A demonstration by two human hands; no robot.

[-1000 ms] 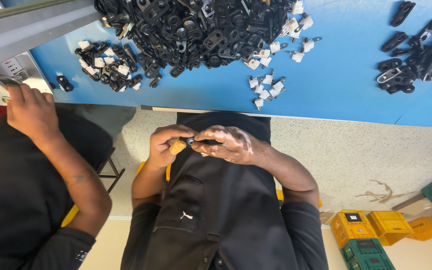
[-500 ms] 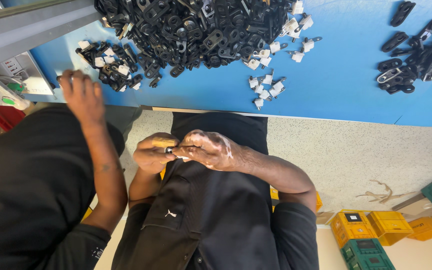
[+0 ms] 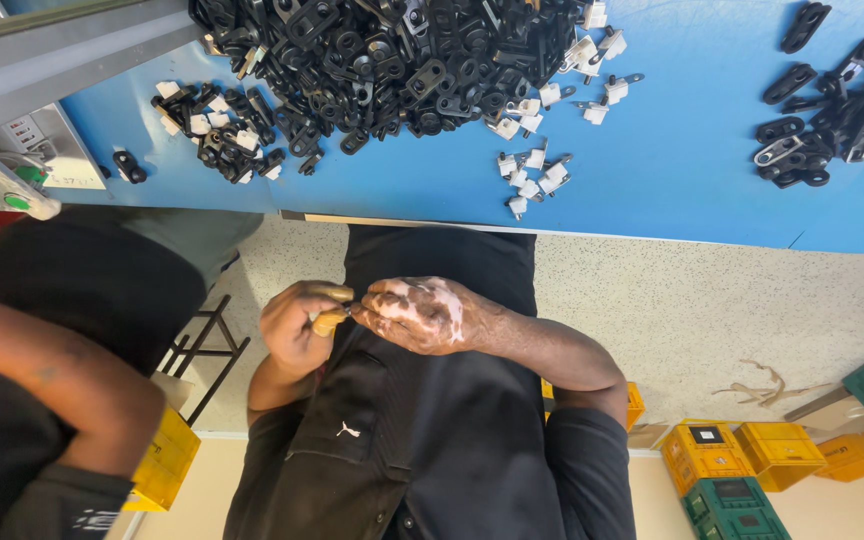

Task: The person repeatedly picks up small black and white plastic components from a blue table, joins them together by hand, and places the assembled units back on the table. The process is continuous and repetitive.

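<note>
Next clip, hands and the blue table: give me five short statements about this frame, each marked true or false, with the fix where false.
1. The left hand and right hand meet in front of the person's chest. True.
2. Both hands rest on the blue table. False: they are held off it, above the floor.
3. A big pile of black parts lies on the table. True.
4. The small white parts are stacked in the yellow crates. False: they lie on the table.
5. A co-worker's arm shows at the left. True.

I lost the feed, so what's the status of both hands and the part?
Left hand and right hand together, grip closed on small tan piece. Black parts pile on blue table. Neighbour's arm alongside.
</note>
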